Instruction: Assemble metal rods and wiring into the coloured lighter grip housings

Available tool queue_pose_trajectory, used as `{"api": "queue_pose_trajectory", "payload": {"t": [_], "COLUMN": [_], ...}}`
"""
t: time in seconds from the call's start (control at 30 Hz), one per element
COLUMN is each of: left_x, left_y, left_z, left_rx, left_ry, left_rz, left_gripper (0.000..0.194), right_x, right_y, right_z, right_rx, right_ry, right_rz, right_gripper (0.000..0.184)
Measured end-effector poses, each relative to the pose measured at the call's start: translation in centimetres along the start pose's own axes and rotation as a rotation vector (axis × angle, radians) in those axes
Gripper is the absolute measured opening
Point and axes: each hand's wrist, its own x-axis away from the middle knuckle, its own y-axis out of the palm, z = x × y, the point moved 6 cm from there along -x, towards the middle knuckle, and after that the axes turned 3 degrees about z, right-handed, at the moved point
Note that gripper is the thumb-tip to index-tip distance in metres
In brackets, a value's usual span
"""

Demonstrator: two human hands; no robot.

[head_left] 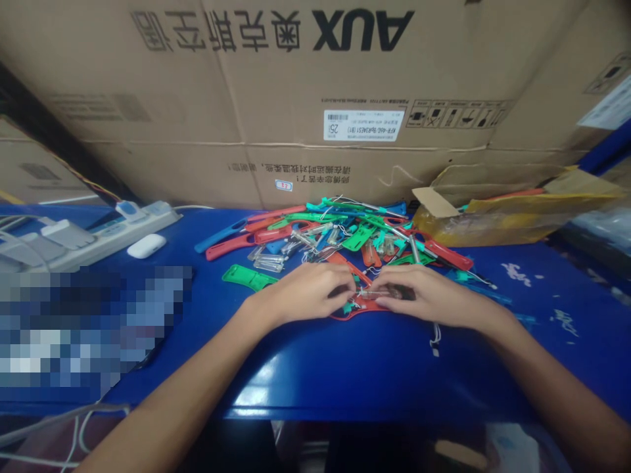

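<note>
My left hand (308, 290) is closed in a pinch, its fingertips at the left end of a clear plastic piece with a white tip. What the left fingers hold is too small to make out. From the other side, the thumb and fingers of my right hand (426, 293) grip this clear plastic fuel tank (389, 293). Under both hands lies a red lighter shell half (348, 315), partly hidden, with small teal and white bits at it. Just behind is a heap of red, green and blue shell halves (359, 238), metal tubes, thin wires and clear tanks (269, 261).
A large cardboard box (276, 125) walls off the back of the blue table (315, 374). An open, yellow-taped carton (497, 220) stands at back right. A power strip (113, 236) and a white earbud case (146, 246) are at left. White scraps (516, 274) lie at right.
</note>
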Motion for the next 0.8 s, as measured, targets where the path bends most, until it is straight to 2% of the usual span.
{"api": "queue_pose_trajectory", "payload": {"t": [0.8], "left_x": [-0.02], "left_y": [0.00], "left_z": [-0.05], "left_rx": [0.021], "left_ry": [-0.038], "left_rz": [-0.062], "left_gripper": [0.022], "right_x": [-0.04], "right_y": [0.18], "right_z": [0.00], "right_rx": [0.021], "right_ry": [-0.025], "right_rz": [-0.016], "right_gripper": [0.027]}}
